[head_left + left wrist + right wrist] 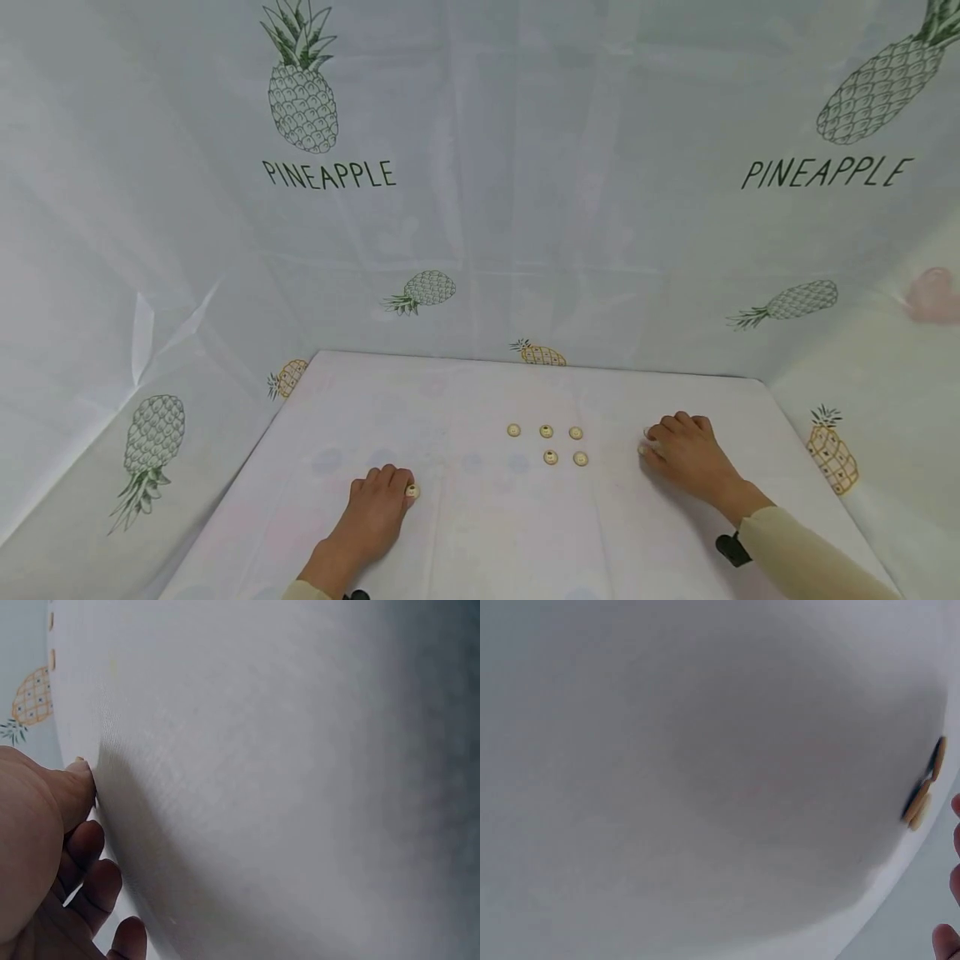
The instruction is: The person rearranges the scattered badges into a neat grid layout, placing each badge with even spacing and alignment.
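Note:
My left hand (375, 510) is low over the left part of the white-covered table, fingers bent. At its thumb and forefinger it pinches a small round cream disc (412, 492) with a dark mark on top. The left wrist view shows the thumb (75, 787) reaching down to the cloth and the other fingers curled loosely. My right hand (686, 454) hovers at the right with bent fingers, next to small discs (642, 449) partly hidden by it. Seen from the right wrist, these discs (916, 801) lie close together on the cloth, a little apart from the fingertips (946, 941).
Between the hands lie several matching discs (551, 457) in two short rows, some with darker marks. The table (480, 533) ends at a back edge against a hanging pineapple-print cloth (570, 208), which also encloses both sides.

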Demonstrator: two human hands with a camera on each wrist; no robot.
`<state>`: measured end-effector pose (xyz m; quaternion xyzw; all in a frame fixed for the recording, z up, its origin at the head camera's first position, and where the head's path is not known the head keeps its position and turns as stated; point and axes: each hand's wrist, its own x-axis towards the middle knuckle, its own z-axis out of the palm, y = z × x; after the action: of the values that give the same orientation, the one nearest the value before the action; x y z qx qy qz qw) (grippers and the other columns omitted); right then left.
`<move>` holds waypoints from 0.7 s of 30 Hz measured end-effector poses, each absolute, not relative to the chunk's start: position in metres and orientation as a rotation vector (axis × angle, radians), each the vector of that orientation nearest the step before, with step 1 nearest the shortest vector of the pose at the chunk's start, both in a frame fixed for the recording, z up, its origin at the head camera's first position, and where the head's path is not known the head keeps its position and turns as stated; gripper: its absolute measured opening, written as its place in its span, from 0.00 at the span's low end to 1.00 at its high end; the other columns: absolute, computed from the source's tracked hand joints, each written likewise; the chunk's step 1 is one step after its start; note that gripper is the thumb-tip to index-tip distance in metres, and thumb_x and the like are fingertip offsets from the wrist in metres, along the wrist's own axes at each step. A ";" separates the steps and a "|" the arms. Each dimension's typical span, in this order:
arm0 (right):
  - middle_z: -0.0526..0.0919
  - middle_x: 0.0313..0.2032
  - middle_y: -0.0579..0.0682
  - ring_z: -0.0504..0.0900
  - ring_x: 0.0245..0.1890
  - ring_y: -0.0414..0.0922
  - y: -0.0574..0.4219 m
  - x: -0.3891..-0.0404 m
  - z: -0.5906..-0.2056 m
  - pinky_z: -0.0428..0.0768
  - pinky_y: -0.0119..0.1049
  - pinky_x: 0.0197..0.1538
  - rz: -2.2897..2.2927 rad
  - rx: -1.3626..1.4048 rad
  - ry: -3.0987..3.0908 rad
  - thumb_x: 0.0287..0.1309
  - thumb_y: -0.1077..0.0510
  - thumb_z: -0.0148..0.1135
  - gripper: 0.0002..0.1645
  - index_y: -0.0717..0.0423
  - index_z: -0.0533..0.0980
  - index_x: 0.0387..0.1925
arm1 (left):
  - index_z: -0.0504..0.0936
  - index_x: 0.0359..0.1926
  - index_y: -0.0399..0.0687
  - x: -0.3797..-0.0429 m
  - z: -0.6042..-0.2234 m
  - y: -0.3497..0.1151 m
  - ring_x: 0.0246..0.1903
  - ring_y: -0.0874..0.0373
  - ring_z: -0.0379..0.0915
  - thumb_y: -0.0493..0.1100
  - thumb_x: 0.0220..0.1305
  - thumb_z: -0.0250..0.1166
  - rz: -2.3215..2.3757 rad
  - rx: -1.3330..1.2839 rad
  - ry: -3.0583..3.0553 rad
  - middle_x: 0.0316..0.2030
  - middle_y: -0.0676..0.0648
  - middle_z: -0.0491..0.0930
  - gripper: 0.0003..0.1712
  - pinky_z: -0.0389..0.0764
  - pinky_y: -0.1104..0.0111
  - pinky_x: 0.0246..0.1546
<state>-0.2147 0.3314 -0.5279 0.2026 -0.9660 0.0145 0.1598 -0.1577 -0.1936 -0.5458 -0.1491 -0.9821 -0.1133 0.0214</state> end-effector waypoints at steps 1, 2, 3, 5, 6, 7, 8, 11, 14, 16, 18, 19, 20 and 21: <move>0.82 0.41 0.48 0.74 0.42 0.50 0.334 -0.214 -0.529 0.69 0.58 0.53 0.034 0.574 -2.767 0.63 0.50 0.73 0.13 0.53 0.83 0.43 | 0.78 0.49 0.50 -0.158 -0.545 -0.194 0.40 0.57 0.67 0.47 0.71 0.70 -0.349 -0.460 -3.046 0.42 0.52 0.75 0.12 0.71 0.54 0.42; 0.82 0.41 0.48 0.74 0.42 0.50 0.337 -0.213 -0.529 0.69 0.58 0.52 0.025 0.569 -2.774 0.63 0.49 0.72 0.14 0.53 0.83 0.43 | 0.78 0.49 0.50 -0.158 -0.545 -0.193 0.40 0.57 0.67 0.47 0.71 0.70 -0.345 -0.458 -3.048 0.42 0.52 0.75 0.12 0.70 0.55 0.42; 0.82 0.41 0.48 0.74 0.42 0.50 0.338 -0.212 -0.530 0.69 0.58 0.52 0.021 0.567 -2.781 0.63 0.48 0.72 0.15 0.53 0.83 0.44 | 0.78 0.49 0.50 -0.158 -0.545 -0.193 0.40 0.57 0.67 0.47 0.72 0.70 -0.342 -0.455 -3.049 0.42 0.53 0.75 0.12 0.70 0.56 0.41; 0.81 0.41 0.48 0.74 0.43 0.50 0.340 -0.211 -0.532 0.70 0.59 0.52 0.024 0.570 -2.791 0.63 0.48 0.71 0.14 0.53 0.82 0.43 | 0.78 0.49 0.50 -0.157 -0.544 -0.193 0.40 0.58 0.67 0.47 0.71 0.70 -0.339 -0.452 -3.051 0.41 0.53 0.75 0.12 0.68 0.57 0.40; 0.81 0.41 0.48 0.74 0.43 0.50 0.340 -0.211 -0.533 0.70 0.58 0.52 0.029 0.574 -2.790 0.63 0.48 0.70 0.15 0.53 0.82 0.43 | 0.78 0.49 0.50 -0.157 -0.544 -0.192 0.40 0.58 0.67 0.47 0.71 0.70 -0.340 -0.450 -3.052 0.41 0.53 0.75 0.12 0.67 0.58 0.40; 0.81 0.41 0.47 0.74 0.43 0.49 0.340 -0.211 -0.534 0.70 0.58 0.52 0.036 0.577 -2.786 0.64 0.48 0.70 0.15 0.53 0.82 0.44 | 0.78 0.49 0.50 -0.157 -0.543 -0.192 0.40 0.58 0.67 0.47 0.71 0.70 -0.339 -0.448 -3.052 0.41 0.53 0.75 0.12 0.67 0.59 0.40; 0.82 0.41 0.47 0.74 0.43 0.49 0.340 -0.212 -0.535 0.69 0.58 0.52 0.040 0.582 -2.778 0.64 0.48 0.70 0.15 0.53 0.83 0.44 | 0.78 0.49 0.50 -0.157 -0.543 -0.192 0.40 0.58 0.66 0.47 0.71 0.70 -0.342 -0.452 -3.048 0.40 0.53 0.74 0.12 0.67 0.59 0.39; 0.83 0.41 0.47 0.74 0.42 0.49 0.339 -0.214 -0.539 0.69 0.57 0.51 0.049 0.596 -2.750 0.64 0.49 0.71 0.16 0.54 0.84 0.47 | 0.78 0.48 0.50 -0.157 -0.543 -0.191 0.39 0.58 0.66 0.46 0.71 0.71 -0.344 -0.451 -3.048 0.40 0.53 0.74 0.12 0.66 0.59 0.40; 0.84 0.41 0.48 0.75 0.42 0.49 0.338 -0.216 -0.543 0.69 0.57 0.51 0.041 0.596 -2.728 0.63 0.50 0.71 0.16 0.56 0.85 0.47 | 0.78 0.48 0.49 -0.157 -0.543 -0.190 0.39 0.58 0.66 0.46 0.71 0.71 -0.347 -0.452 -3.043 0.40 0.53 0.74 0.12 0.66 0.58 0.39; 0.84 0.41 0.49 0.75 0.42 0.50 0.337 -0.217 -0.543 0.70 0.57 0.51 0.043 0.593 -2.725 0.63 0.51 0.71 0.16 0.57 0.85 0.47 | 0.78 0.48 0.50 -0.157 -0.544 -0.190 0.40 0.57 0.66 0.47 0.71 0.71 -0.344 -0.444 -3.049 0.40 0.53 0.74 0.12 0.66 0.59 0.40; 0.85 0.41 0.50 0.76 0.42 0.51 0.336 -0.217 -0.543 0.71 0.57 0.51 0.043 0.600 -2.722 0.63 0.51 0.71 0.15 0.56 0.85 0.45 | 0.78 0.48 0.50 -0.157 -0.545 -0.190 0.40 0.57 0.67 0.47 0.71 0.71 -0.336 -0.440 -3.050 0.41 0.53 0.74 0.13 0.66 0.59 0.40; 0.85 0.41 0.49 0.76 0.42 0.50 0.335 -0.218 -0.543 0.71 0.57 0.51 0.053 0.610 -2.721 0.63 0.52 0.72 0.13 0.55 0.85 0.44 | 0.78 0.48 0.50 -0.157 -0.545 -0.191 0.40 0.58 0.67 0.48 0.71 0.70 -0.332 -0.434 -3.055 0.41 0.53 0.74 0.13 0.66 0.59 0.40; 0.85 0.41 0.49 0.76 0.42 0.50 0.335 -0.218 -0.543 0.71 0.57 0.51 0.064 0.624 -2.722 0.63 0.53 0.73 0.11 0.53 0.85 0.43 | 0.78 0.49 0.50 -0.157 -0.546 -0.191 0.40 0.57 0.67 0.48 0.71 0.70 -0.328 -0.435 -3.054 0.41 0.53 0.74 0.13 0.66 0.59 0.40; 0.85 0.41 0.48 0.76 0.42 0.49 0.334 -0.218 -0.542 0.71 0.57 0.51 0.074 0.641 -2.723 0.62 0.53 0.74 0.10 0.52 0.85 0.43 | 0.78 0.49 0.50 -0.157 -0.546 -0.191 0.40 0.57 0.67 0.48 0.71 0.70 -0.323 -0.436 -3.054 0.41 0.53 0.74 0.13 0.66 0.59 0.40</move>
<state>-0.2180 0.3342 -0.5422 0.2258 -0.9588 0.0261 0.1705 -0.1569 -0.1909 -0.5459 -0.1405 -0.9844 -0.1042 0.0199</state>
